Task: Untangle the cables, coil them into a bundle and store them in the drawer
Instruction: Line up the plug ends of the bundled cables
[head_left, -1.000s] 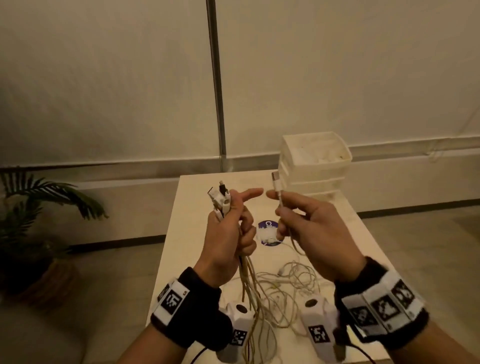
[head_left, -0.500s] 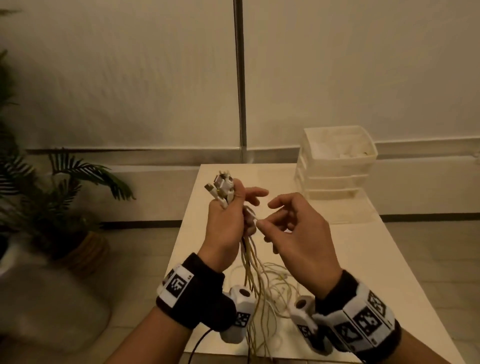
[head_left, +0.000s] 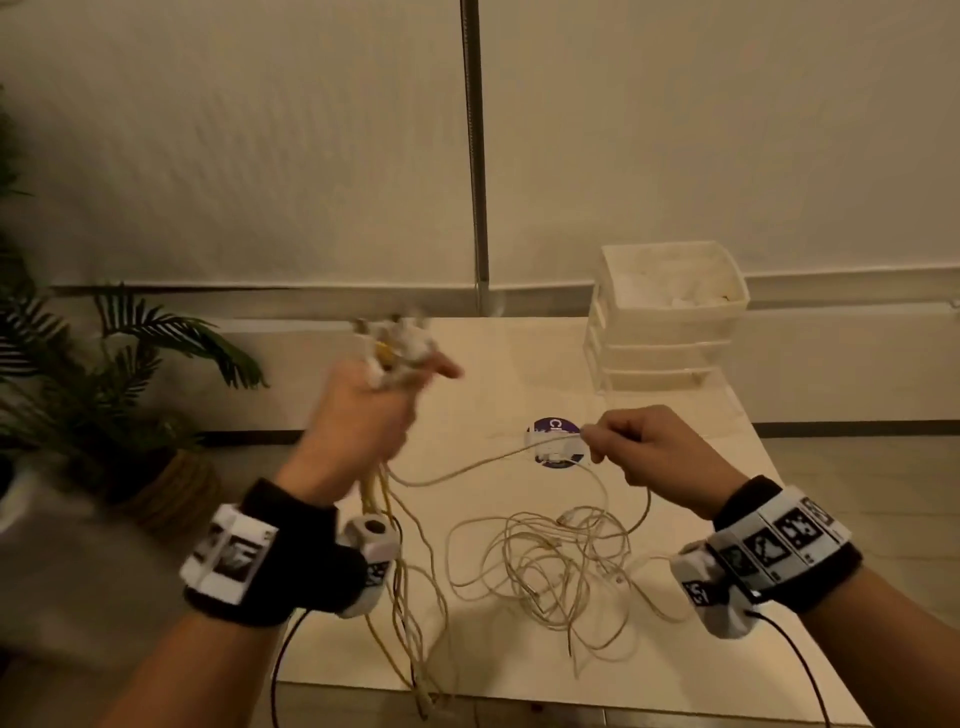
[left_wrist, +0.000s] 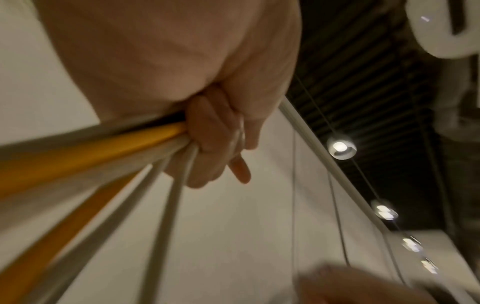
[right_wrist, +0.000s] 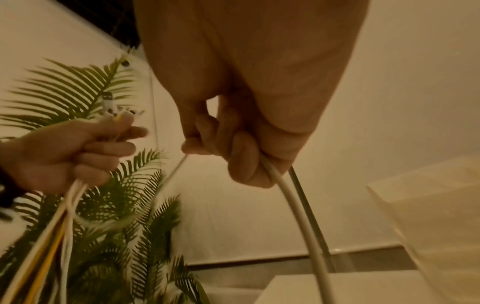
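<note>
A: The left hand (head_left: 363, 415) is blurring in the head view, so the connector ends (head_left: 395, 343) above its fist are smearing together; I can't count them.

B: And the cables (head_left: 400, 597) hanging below it are running past the table's (head_left: 701, 670) near edge, ends cut off.

A: In the left wrist view the palm is covering where the strands (left_wrist: 109, 144) enter the grip.

B: The drawer unit's (head_left: 670, 312) top tray contents are looking too pale to identify.

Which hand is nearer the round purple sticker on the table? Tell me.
Right. The right hand hovers just beside the purple sticker, pinching a white cable; the left hand is farther off.
</note>
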